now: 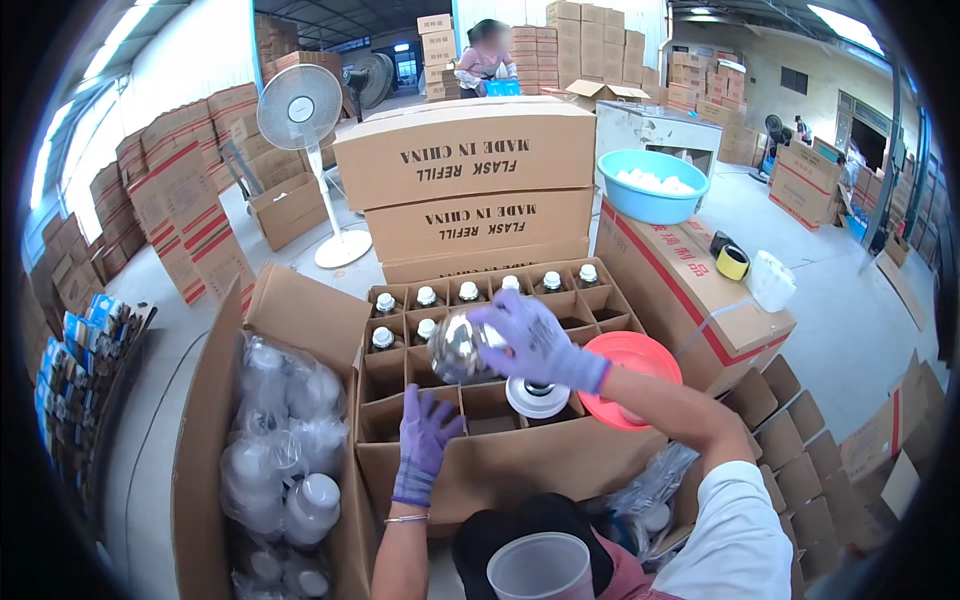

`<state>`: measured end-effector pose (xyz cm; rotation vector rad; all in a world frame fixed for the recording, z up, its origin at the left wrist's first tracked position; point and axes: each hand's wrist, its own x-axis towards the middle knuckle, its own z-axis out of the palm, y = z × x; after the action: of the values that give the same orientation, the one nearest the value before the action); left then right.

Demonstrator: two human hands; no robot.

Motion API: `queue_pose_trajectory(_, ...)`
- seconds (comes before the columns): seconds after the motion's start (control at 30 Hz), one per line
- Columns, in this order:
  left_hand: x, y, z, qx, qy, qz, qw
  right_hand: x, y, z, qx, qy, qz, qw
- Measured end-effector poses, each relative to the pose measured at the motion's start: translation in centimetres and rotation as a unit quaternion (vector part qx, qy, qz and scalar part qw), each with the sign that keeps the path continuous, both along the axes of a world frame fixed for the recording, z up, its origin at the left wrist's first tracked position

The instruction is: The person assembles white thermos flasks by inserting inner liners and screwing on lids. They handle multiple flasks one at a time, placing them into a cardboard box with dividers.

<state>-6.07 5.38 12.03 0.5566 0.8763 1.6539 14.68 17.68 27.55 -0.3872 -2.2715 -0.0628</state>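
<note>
Silvered glass flask refill [455,345], centre of the frame: your right hand [535,340], in a purple glove, wraps its fingers [500,318] around the body and holds it tilted above the divided carton [490,465], apparently so that it can be lined up with an open cell. Your left hand [425,440], fingers spread and holding nothing, rests on the near divider, seemingly to steady the carton. Eight refills with white caps [467,291] stand upright in the far cells. A red lid [640,375] lies at centre right, and bagged refills [285,450] fill the open carton at lower left. Two sealed cartons [470,185] are stacked behind.
</note>
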Motion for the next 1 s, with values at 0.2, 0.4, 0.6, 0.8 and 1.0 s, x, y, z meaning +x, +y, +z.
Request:
queue_pose_trajectory(0.2,4.2,-7.1,6.2,0.073,-0.103,-0.120,0.985,5.5,-14.5,-3.8,-0.077,0.150,0.022,0.985)
queue_pose_trajectory(0.4,4.9,-13.9,9.6,0.089,0.178,-0.066,0.978,12.2,-23.9,-8.2,-0.284,0.069,0.135,0.947)
queue_pose_trajectory(0.6,7.8,-24.4,7.5,-0.027,0.415,-0.117,0.902,19.0,-34.6,-14.7,-0.347,0.074,0.053,0.933)
queue_pose_trajectory(0.8,5.4,-36.3,-7.5,-0.082,0.255,0.026,0.963,20.6,-41.2,-19.3,-0.367,0.064,0.162,0.914)
queue_pose_trajectory(1.0,6.4,-34.5,-0.8,-0.025,0.495,-0.083,0.864,13.7,-30.0,-7.6,-0.550,0.140,0.326,0.756)
